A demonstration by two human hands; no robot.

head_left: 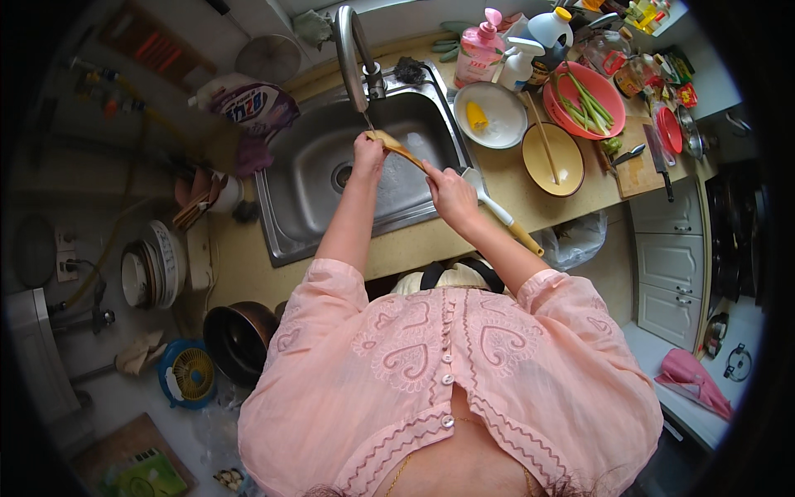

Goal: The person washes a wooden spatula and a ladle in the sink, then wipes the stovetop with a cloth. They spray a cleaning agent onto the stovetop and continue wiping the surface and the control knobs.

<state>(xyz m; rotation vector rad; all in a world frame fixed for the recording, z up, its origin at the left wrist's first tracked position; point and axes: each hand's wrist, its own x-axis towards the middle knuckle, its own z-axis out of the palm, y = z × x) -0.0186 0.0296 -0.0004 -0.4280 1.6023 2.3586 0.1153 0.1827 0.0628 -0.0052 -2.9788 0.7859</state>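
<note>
Over the sink [290, 178], a wooden spatula [401, 150] slants under the tap [351, 62], where a thin stream of water runs onto its broad end. My left hand [369, 156] is closed on that broad end. Its handle is gripped by my right hand [451, 195], fingers wrapped round it. Just beyond my right hand, a white-headed spatula with a wooden handle [502, 214] lies across the sink's right rim and the counter edge. Part of each palm is hidden.
Right of the sink stand a white bowl [501, 124] with a yellow piece in it, a cream bowl [542, 166] with chopsticks, and a pink basin [600, 99] of green stalks. A knife [660, 161] lies on a cutting board [636, 178]. Bottles [479, 54] line the back.
</note>
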